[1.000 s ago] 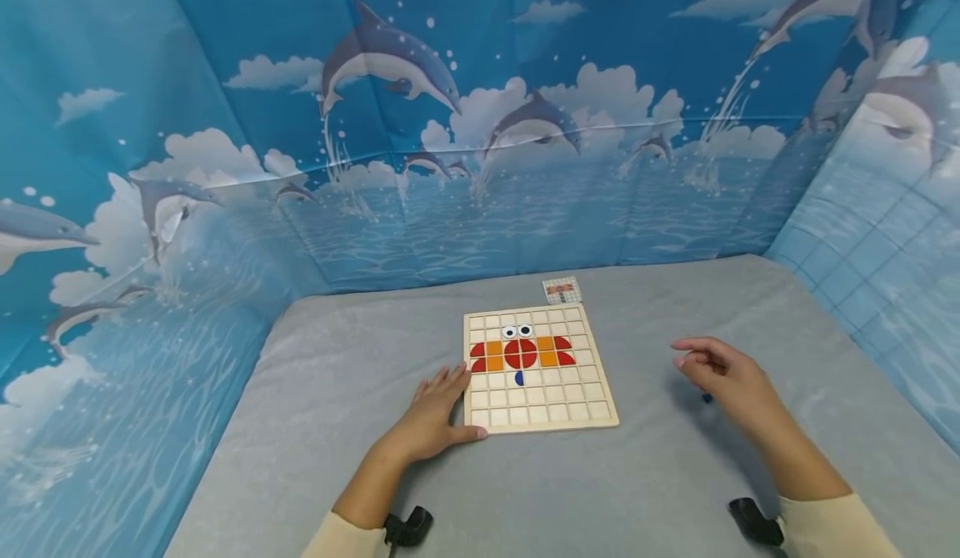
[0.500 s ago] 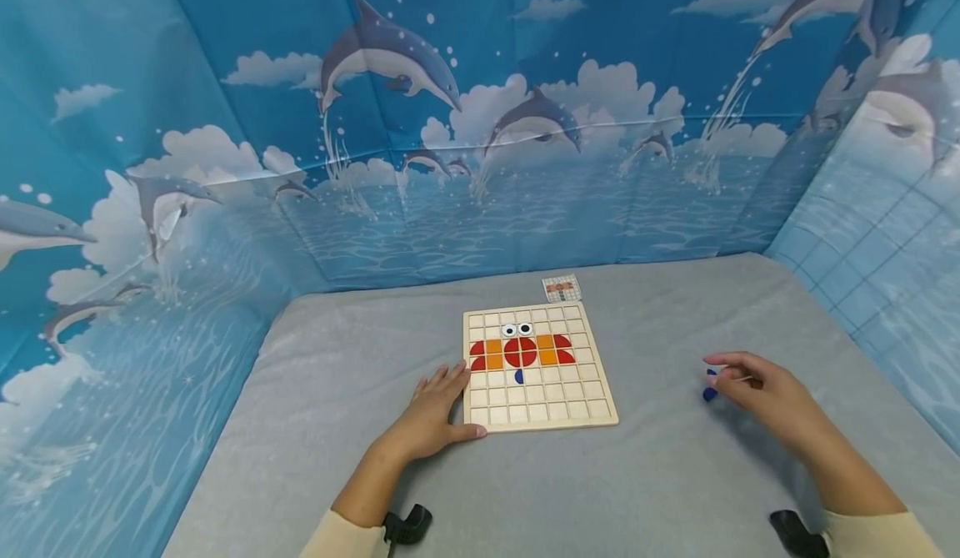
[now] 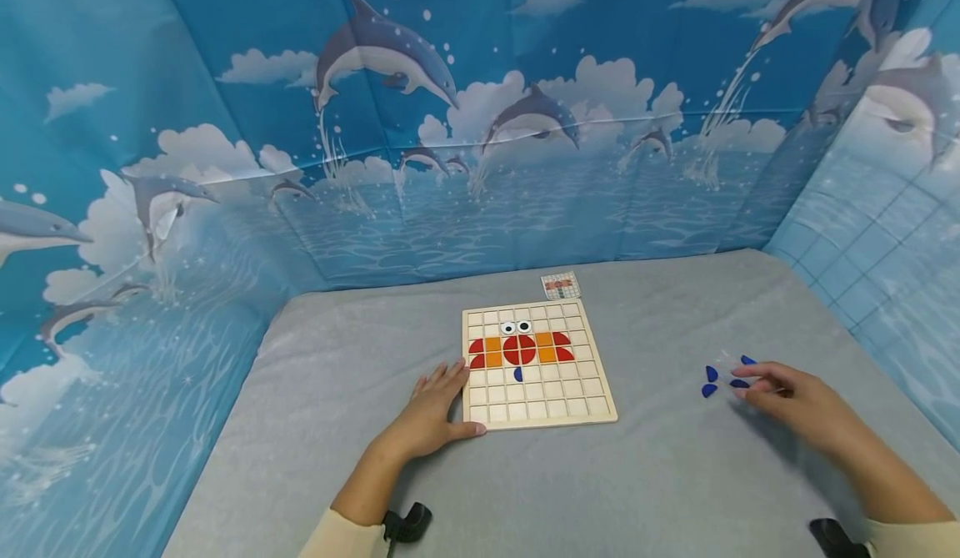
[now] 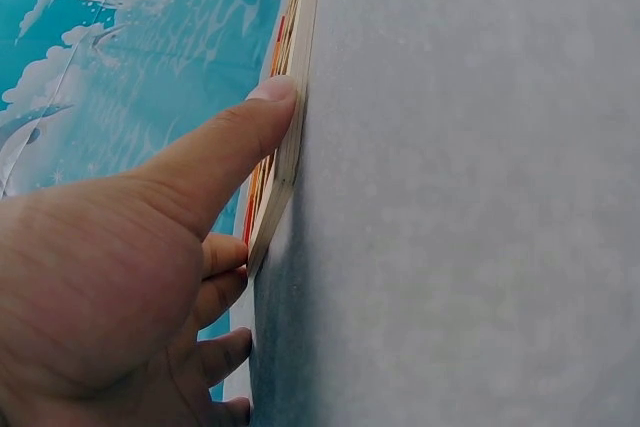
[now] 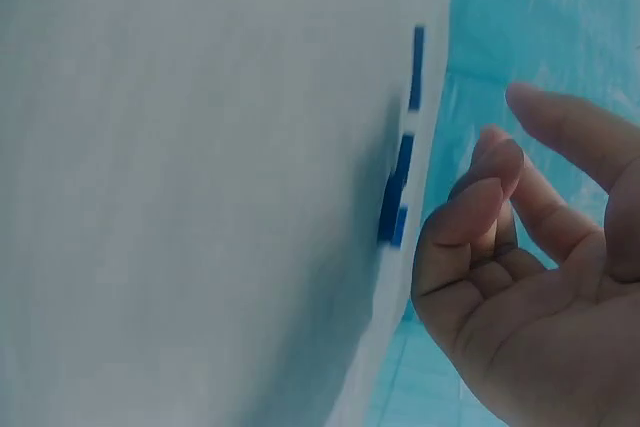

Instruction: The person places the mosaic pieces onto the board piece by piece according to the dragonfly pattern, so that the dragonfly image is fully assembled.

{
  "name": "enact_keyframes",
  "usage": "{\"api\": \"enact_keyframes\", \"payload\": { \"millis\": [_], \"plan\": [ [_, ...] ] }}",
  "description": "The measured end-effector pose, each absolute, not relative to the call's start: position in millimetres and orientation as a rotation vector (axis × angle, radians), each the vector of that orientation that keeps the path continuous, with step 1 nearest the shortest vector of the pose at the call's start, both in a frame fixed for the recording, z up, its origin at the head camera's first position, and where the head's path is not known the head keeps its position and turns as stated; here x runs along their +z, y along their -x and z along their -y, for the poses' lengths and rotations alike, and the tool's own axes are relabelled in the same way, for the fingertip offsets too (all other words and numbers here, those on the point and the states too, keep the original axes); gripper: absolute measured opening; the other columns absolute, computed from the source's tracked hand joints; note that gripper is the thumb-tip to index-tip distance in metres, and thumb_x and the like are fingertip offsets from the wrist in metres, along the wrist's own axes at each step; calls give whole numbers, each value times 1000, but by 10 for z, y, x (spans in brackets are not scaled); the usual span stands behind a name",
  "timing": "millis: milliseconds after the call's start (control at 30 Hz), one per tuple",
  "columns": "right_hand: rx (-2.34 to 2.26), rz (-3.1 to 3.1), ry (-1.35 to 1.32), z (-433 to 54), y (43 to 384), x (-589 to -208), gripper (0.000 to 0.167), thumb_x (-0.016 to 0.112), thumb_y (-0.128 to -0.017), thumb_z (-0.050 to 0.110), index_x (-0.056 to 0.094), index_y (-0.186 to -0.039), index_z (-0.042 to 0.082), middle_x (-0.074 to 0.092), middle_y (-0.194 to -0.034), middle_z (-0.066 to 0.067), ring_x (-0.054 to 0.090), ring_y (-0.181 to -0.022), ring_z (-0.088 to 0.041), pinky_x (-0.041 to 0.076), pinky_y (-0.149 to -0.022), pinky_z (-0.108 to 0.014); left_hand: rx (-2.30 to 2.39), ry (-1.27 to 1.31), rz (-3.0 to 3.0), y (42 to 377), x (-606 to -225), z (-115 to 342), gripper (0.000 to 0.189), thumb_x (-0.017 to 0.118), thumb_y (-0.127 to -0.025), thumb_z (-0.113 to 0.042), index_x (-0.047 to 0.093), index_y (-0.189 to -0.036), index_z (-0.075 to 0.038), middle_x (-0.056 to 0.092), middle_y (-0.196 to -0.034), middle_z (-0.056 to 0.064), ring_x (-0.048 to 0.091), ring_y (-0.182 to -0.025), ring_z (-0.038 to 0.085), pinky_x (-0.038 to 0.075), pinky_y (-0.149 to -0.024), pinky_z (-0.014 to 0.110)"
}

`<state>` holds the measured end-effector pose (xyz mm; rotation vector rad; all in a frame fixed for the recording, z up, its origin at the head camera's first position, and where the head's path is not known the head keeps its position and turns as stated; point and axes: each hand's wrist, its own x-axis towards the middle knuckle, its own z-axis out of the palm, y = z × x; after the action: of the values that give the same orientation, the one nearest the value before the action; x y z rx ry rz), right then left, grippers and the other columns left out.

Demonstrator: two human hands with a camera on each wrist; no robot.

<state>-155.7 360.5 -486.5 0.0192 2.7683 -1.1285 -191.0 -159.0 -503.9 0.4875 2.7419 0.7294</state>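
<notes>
A wooden grid board (image 3: pixel 555 391) lies on the grey cloth with a crab-like figure of red and orange pieces, two eye pieces and one blue half-round piece (image 3: pixel 518 374). My left hand (image 3: pixel 427 420) rests at its left edge, fingers fairly straight; in the left wrist view the thumb (image 4: pixel 225 152) touches the board's edge. On the right, several loose blue half-round pieces (image 3: pixel 709 390) lie beneath and beside my right hand (image 3: pixel 795 395). In the right wrist view that hand hovers above the blue pieces (image 5: pixel 402 177), fingers loosely bent, thumb and fingers apart, nothing visible between them.
A small picture card (image 3: pixel 561 285) with a similar figure lies behind the board. A faint clear or whitish thing (image 3: pixel 723 357), too blurred to identify, is near the blue pieces. Dolphin-printed curtains (image 3: pixel 525 208) hang behind and at both sides of the cloth (image 3: pixel 360 358).
My right hand has moved to the right and slightly nearer the front, and more blue pieces have come into view on the cloth. The left hand and the board stay in place.
</notes>
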Motion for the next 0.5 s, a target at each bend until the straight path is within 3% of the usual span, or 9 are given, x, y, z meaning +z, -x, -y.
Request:
{"api": "enact_keyframes", "payload": {
  "millis": [500],
  "plan": [
    [-1026,-2697,-53,-3872,1581,-4945,50,66,-98,30,56,-129,-8,60,-86,3,51,-68,-4,47,-59,-25,724,-491,-2741,1903,-5029,1587,99,78,-84,-52,30,-161,-13,24,-169,4,15,-158,34,9,-125,62]
  ]
}}
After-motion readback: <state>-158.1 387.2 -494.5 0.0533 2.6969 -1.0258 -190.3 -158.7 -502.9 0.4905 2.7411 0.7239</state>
